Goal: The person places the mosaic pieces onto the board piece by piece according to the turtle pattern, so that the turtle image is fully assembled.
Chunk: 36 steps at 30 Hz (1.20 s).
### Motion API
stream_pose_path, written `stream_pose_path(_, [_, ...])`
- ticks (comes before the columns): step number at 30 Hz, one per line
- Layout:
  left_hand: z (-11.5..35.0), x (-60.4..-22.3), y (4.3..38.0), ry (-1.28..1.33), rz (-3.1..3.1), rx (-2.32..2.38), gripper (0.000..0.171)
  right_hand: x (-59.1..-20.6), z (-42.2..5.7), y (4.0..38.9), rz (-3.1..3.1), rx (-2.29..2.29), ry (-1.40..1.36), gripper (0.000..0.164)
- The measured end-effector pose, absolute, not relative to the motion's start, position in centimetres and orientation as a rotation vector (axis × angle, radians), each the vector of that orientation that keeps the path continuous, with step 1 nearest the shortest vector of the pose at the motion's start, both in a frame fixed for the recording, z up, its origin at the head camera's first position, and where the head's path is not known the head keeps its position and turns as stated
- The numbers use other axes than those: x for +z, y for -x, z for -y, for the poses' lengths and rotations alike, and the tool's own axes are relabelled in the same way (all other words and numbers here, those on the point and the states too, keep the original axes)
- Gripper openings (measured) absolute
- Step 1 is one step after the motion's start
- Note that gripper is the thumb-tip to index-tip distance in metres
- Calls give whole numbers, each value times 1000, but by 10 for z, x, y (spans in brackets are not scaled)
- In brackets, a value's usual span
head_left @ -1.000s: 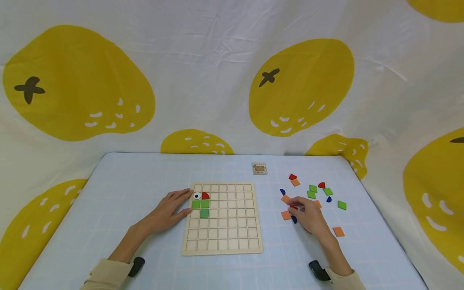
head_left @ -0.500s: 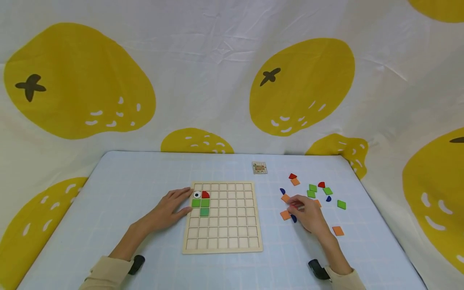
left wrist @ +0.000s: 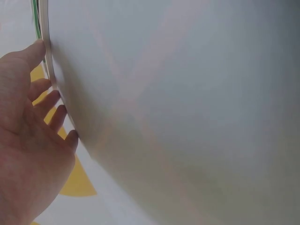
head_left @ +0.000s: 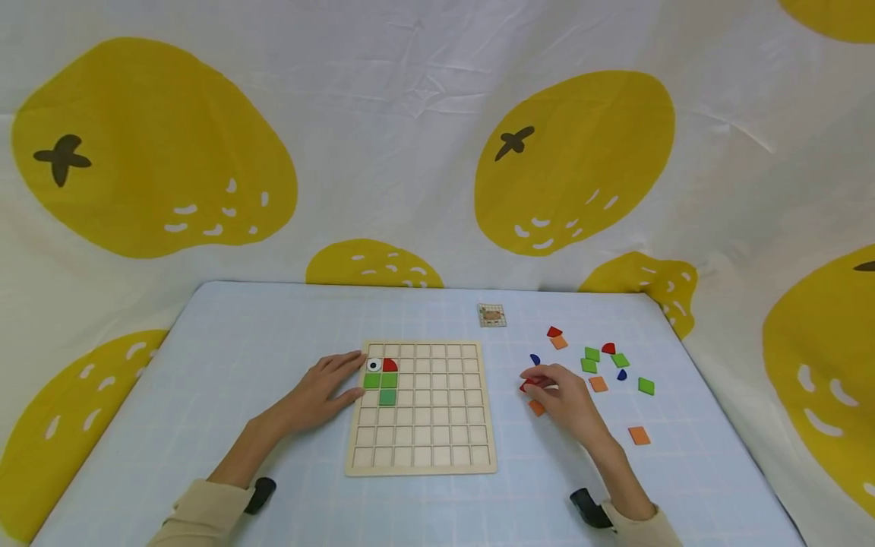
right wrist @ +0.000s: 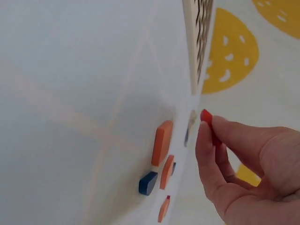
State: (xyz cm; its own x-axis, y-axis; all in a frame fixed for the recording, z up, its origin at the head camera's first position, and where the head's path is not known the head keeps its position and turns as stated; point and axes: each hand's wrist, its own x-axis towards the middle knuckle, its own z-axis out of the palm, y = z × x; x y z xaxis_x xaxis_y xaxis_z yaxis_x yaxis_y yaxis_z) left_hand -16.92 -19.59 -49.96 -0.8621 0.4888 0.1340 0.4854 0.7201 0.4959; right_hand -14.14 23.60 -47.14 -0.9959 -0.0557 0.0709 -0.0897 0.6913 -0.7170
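My right hand (head_left: 566, 396) pinches a red piece (right wrist: 206, 115) between thumb and fingers, raised off the table to the right of a wooden grid board (head_left: 424, 437). Straight fingers of my left hand (head_left: 317, 395) touch the board's left edge. In the board's upper left cells lie a white eye tile (head_left: 374, 365), a red quarter-round tile (head_left: 390, 365), two green square tiles and a darker green square (head_left: 387, 397). Beneath the right hand, an orange square (right wrist: 162, 142) and a blue half-round piece (right wrist: 148, 183) rest on the table.
Loose pieces lie scattered on the right: green squares (head_left: 645, 386), orange squares (head_left: 639, 435), red pieces (head_left: 608, 348) and blue half-rounds (head_left: 622, 374). Behind the board is a small printed card (head_left: 491, 315). A fruit-patterned cloth (head_left: 383, 152) hangs beyond the table.
My right hand has lifted the red piece and moved left toward the board, uncovering an orange square behind it. The left hand stays at the board's edge.
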Motion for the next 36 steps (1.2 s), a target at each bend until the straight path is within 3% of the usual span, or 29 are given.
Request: stream_pose_path(36, [194,-494,169,-780,-2870,855,62,-469,-130,149,2696,1589,-500,11])
